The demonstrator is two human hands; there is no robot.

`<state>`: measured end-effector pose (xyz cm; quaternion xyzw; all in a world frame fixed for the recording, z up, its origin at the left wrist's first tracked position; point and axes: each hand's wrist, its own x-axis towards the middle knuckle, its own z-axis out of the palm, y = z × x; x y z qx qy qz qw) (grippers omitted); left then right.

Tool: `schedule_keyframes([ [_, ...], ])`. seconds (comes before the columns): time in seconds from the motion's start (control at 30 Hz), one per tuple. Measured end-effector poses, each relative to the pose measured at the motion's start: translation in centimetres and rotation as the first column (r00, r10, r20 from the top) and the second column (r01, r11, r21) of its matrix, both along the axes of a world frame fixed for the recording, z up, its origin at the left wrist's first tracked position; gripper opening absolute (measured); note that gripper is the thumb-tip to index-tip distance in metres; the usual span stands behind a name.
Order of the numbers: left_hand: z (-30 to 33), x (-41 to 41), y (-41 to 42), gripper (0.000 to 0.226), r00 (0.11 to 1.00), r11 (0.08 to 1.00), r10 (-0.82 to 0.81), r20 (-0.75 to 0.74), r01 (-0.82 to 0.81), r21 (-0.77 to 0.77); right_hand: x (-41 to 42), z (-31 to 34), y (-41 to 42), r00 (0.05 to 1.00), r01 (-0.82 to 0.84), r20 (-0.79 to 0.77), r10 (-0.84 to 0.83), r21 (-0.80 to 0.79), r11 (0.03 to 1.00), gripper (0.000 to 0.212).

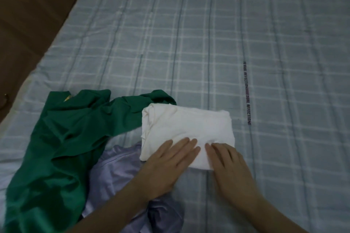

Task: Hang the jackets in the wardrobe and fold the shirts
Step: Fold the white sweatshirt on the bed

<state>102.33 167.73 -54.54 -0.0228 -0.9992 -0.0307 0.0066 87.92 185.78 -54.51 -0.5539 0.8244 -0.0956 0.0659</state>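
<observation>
Lavender garment (121,179) lies crumpled at the near edge, partly under the left forearm. Left hand (166,164) and right hand (229,166) both lie flat, fingers straight and close together, pressing the near edge of the folded white shirt (187,123); nothing pinched. Shirt sits as a compact rectangle on the checked bedsheet (208,43). Green garment (62,138) lies unfolded to the left, its far end touching the shirt. Brown furniture (28,15) beyond, far left.

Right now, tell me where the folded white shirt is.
The white shirt lies low in the head view's centre on the checked bedspread, under both hands, right of the green garment.
</observation>
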Motion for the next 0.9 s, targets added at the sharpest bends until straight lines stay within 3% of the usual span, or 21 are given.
schedule_keyframes([
  [0.2,-3.3,-1.3,-1.6,0.052,0.998,0.995,0.064,-0.019,-0.066,-0.076,0.2,-1.4,-0.8,0.999,0.05,0.01,-0.052,0.141,0.989,0.078],
  [0.33,-3.3,-2.2,-1.8,0.051,0.997,0.994,0.05,-0.056,-0.055,-0.092,0.0,-1.6,-1.7,0.998,0.059,0.012,-0.062,0.198,0.979,0.088],
  [0.53,-1.0,-3.9,-2.7,0.052,0.999,1.0,-0.015,-0.041,0.014,-0.016,-0.6,-1.4,-2.5,0.994,0.049,-0.104,-0.039,0.1,0.994,0.055],
  [0.6,1.1,-4.5,-3.3,0.067,0.998,0.998,-0.056,0.018,0.056,0.042,-1.9,0.5,-2.9,0.995,0.009,-0.1,0.0,0.085,0.996,0.061],
  [0.7,5.3,-5.1,-4.6,0.091,0.987,0.992,-0.053,0.15,0.034,0.121,-4.6,5.2,-3.2,0.999,-0.028,-0.037,0.034,0.158,0.987,0.104],
  [0.77,8.7,-5.5,-5.0,0.081,0.98,0.987,-0.042,0.193,0.011,0.159,-6.4,8.8,-3.2,0.996,-0.077,-0.038,0.084,0.169,0.983,0.102],
  [0.9,16.0,-6.3,-4.7,0.064,0.96,0.932,0.027,0.279,-0.125,0.339,-9.8,17.1,-3.3,0.958,-0.284,0.028,0.287,0.265,0.922,0.077],
])
